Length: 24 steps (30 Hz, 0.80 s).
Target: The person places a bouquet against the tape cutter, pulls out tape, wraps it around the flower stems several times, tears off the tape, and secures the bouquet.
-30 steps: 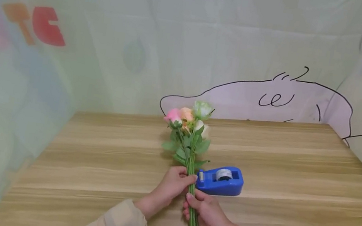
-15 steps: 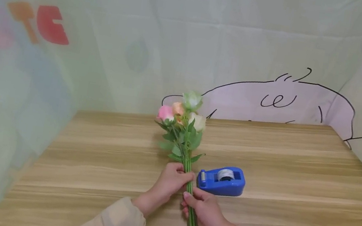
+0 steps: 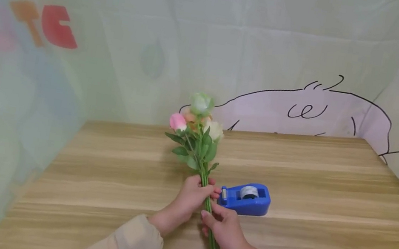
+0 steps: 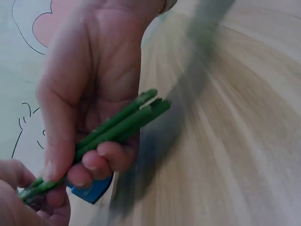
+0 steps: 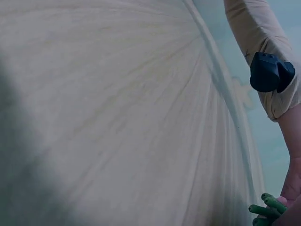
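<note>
A bunch of flowers (image 3: 204,151) with pink, peach, cream and pale green heads leans up and to the left in the head view. My left hand (image 3: 192,194) grips its green stems below the leaves, thumb across the front. Lower down, my right hand (image 3: 227,234) holds the same stems between thumb and curled fingers. The cut stem ends (image 4: 157,103) stick out past the right hand in the left wrist view. In the right wrist view, stem ends (image 5: 268,209) show at the bottom right corner.
A blue tape dispenser (image 3: 246,199) with a roll of tape stands just right of the hands on the wooden table (image 3: 323,229). A printed cloth wall (image 3: 137,46) rises behind the table's far edge. A dark device (image 5: 270,73) sits on the left sleeve.
The flower heads have swung left and farther up, the green one most. The left hand has shifted slightly up the stems. The right hand stays near the same spot; the tape dispenser remains in place.
</note>
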Available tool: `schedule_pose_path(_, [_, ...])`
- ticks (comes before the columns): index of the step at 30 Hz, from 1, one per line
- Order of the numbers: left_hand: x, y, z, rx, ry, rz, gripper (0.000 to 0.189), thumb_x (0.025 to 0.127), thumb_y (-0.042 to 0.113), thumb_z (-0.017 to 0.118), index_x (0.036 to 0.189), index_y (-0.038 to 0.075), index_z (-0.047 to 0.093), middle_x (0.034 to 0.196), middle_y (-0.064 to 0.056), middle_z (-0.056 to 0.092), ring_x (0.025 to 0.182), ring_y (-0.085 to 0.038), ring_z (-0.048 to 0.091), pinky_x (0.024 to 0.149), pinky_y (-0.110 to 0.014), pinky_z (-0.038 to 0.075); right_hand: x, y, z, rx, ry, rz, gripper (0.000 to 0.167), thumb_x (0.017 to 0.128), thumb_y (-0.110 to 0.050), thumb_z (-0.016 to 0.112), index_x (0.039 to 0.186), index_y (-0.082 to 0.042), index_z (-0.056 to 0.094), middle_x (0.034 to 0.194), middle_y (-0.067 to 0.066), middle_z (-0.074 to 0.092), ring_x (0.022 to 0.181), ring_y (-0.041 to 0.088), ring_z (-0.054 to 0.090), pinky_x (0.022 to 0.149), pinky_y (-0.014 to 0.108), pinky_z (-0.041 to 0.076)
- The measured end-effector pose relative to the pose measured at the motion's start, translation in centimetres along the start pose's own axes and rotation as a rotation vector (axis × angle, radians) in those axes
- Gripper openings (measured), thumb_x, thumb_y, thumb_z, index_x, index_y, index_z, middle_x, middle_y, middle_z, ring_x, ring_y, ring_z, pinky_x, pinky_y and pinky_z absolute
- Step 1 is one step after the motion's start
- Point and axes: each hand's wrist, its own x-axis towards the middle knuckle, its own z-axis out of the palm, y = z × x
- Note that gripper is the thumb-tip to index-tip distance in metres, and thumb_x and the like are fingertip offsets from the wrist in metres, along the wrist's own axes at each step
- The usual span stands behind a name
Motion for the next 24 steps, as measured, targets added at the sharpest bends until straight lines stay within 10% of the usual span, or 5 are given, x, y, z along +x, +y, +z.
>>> schedule_pose_path(16, [-0.3,1.4,-1.5,-0.067,-0.079,-0.065,0.032,0.082,0.002,0.067,0.109,-0.013,0.057,0.094,-0.019,0.068,0.085,-0.021,0.067,0.076,-0.031,0.054,-0.1,-0.8,-1.2,0.166,-0.047,0.081,0.044,0.093,-0.003,0.051,0.134,0.01,0.04,0.075,0.004,0.056,0.063,0.01,0.052,0.06,0.021,0.046])
schedule_pose_path(24, [-0.9,1.9,-1.9,0.087,-0.037,-0.01,0.025,0.08,0.002,0.07,0.099,-0.012,0.062,0.086,-0.019,0.069,0.066,-0.013,0.065,0.066,-0.03,0.055,-0.4,-0.4,-0.7,0.204,-0.08,0.098,0.041,0.094,-0.004,0.051,0.132,0.01,0.043,0.077,0.003,0.055,0.065,0.01,0.051,0.062,0.021,0.045])
